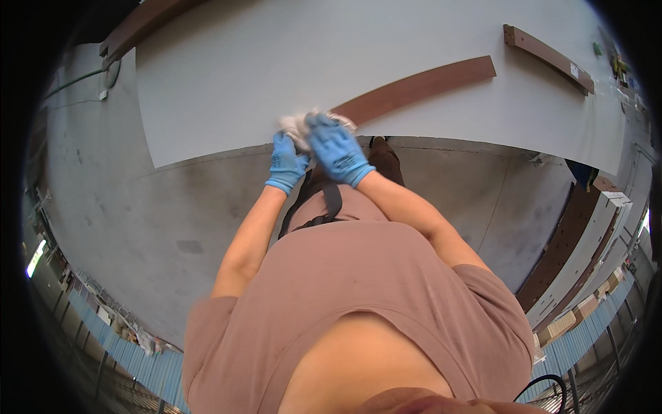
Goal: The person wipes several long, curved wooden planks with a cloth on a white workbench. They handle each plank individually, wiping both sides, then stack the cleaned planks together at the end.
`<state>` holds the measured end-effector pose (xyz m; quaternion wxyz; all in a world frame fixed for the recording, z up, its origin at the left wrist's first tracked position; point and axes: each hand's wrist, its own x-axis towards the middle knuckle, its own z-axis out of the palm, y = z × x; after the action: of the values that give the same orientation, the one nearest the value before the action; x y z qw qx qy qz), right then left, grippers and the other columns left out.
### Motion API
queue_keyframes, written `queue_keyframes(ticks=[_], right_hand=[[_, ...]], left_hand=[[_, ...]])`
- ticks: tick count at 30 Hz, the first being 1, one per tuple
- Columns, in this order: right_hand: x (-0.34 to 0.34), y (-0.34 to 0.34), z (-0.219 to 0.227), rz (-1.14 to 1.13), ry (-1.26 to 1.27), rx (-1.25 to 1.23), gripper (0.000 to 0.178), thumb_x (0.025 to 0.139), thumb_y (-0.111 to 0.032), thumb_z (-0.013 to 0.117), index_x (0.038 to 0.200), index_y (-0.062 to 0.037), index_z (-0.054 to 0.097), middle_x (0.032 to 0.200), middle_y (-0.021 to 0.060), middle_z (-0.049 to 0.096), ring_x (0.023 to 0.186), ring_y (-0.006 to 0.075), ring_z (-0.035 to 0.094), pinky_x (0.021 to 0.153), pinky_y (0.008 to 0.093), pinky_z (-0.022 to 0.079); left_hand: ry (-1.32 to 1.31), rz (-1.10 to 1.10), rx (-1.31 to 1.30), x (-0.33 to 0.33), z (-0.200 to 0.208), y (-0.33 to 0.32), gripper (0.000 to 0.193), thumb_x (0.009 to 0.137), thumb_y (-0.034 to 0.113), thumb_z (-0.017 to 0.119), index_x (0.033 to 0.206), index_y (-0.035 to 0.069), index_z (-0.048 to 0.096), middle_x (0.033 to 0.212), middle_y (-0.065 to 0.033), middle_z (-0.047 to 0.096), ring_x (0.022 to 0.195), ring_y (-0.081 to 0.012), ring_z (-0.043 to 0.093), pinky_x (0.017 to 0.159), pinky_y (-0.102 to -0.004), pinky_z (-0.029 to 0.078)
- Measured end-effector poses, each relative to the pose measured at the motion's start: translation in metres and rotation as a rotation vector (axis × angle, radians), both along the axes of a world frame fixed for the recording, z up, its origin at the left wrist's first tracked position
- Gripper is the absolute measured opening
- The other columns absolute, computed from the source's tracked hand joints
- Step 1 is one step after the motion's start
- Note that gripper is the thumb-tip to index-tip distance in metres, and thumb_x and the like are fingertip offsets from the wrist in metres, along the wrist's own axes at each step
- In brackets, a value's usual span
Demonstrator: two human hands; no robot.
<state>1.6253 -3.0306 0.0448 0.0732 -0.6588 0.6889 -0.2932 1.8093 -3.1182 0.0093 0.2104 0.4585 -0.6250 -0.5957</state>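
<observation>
Both my hands wear blue gloves and meet near the table's front edge. My left hand [286, 163] is closed on a crumpled whitish cloth [295, 129], with its thumb turned toward the other hand. My right hand [338, 150] presses on the cloth from above, its fingers bent over it and slightly blurred by motion. From under the cloth a long flat brown board [420, 90] runs out to the right and away from me, lying on the white tabletop [276, 55]. The board's near end is hidden by the cloth and my hands.
Another brown bar [552, 58] lies at the far right of the tabletop. A brown beam [145, 24] crosses the far left corner. Stacked long brown and white boards [569, 241] stand to my right. A green hose [76, 81] hangs at the left.
</observation>
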Motion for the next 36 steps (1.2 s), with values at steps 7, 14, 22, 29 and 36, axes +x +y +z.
queue_keyframes(ticks=[7,14,22,29,36], right_hand=[[0.022,0.000,-0.006,0.049,0.003,-0.015,0.046,0.085,-0.015,0.070,0.130,-0.0046,0.066,0.154,0.0170,0.056,0.143,0.0358,0.052,0.116,0.0500,0.043],[0.053,-0.007,0.006,-0.087,-0.108,-0.097,0.047,0.083,-0.013,0.071,0.129,-0.0065,0.067,0.148,0.0175,0.060,0.136,0.0347,0.058,0.116,0.0515,0.042],[0.087,-0.017,0.010,-0.175,-0.471,-0.036,0.031,0.083,-0.008,0.069,0.114,-0.0119,0.069,0.122,0.0175,0.071,0.117,0.0373,0.067,0.102,0.0472,0.051],[0.073,-0.036,0.027,-0.648,-1.995,0.295,0.024,0.101,-0.014,0.068,0.124,-0.0065,0.070,0.106,0.0097,0.076,0.098,0.0247,0.075,0.078,0.0352,0.061],[-0.075,0.025,0.038,-0.362,-2.205,-0.204,0.037,0.108,-0.025,0.056,0.138,-0.0047,0.061,0.131,0.0109,0.069,0.120,0.0259,0.069,0.104,0.0454,0.060]], left_hand=[[-0.279,-0.374,-0.598,0.015,-0.013,-0.020,0.079,0.080,0.020,0.083,0.145,0.000,0.043,0.136,-0.0223,0.054,0.122,-0.0409,0.058,0.107,-0.0473,0.050],[-0.216,-0.393,-0.326,0.015,-0.012,-0.019,0.077,0.084,0.020,0.083,0.144,0.000,0.041,0.133,-0.0164,0.054,0.118,-0.0324,0.060,0.103,-0.0425,0.053],[0.592,-0.049,0.852,0.016,0.015,-0.028,0.077,0.098,0.010,0.069,0.161,0.013,0.024,0.144,-0.0116,0.052,0.133,-0.0217,0.055,0.117,-0.0373,0.046],[0.199,-0.084,0.566,0.050,0.030,-0.032,0.124,0.086,0.003,0.081,0.170,0.016,-0.009,0.153,-0.0155,0.046,0.133,-0.0245,0.056,0.112,-0.0392,0.051],[-0.383,-0.296,-0.747,0.034,0.029,-0.002,0.115,0.074,0.029,0.088,0.167,0.004,0.025,0.158,-0.0248,0.043,0.129,-0.0401,0.059,0.112,-0.0514,0.047]])
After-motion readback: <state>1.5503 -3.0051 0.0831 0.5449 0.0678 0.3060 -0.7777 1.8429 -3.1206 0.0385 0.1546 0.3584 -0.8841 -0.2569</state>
